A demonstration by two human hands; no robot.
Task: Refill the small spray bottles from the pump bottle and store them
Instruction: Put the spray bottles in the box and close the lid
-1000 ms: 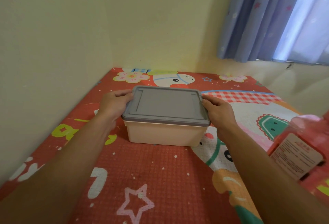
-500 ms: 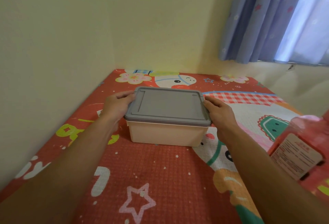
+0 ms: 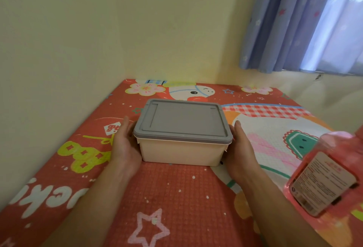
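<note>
A box (image 3: 180, 151) sits between the two hands. It is cream, and its grey lid (image 3: 182, 119) is shut on top. The left hand (image 3: 125, 144) lies flat on the left side of the box. The right hand (image 3: 240, 148) lies flat on the right side. Both palms face the box and both thumbs point away from the person. The hands are open and pressed on the box, not curled round it. Most of the fingers are hidden by the box.

A pink pump bottle (image 3: 324, 176) is to the right of the right arm, very near the camera and apart from the box. It looks tilted, and its back label (image 3: 324, 185) faces the person. Its top is cut off by the edge of the picture.

Under the hands is a red play mat (image 3: 167, 188) with a bumpy top. It has a pink star (image 3: 150, 227) drawn below the hands and a flower (image 3: 145, 88) past the box. Past the hands and to their left are plain pale yellow walls (image 3: 78, 31). They meet in a corner behind the box. Up and to the right of the right hand hangs a blue curtain (image 3: 304, 21) with light coming through it.
</note>
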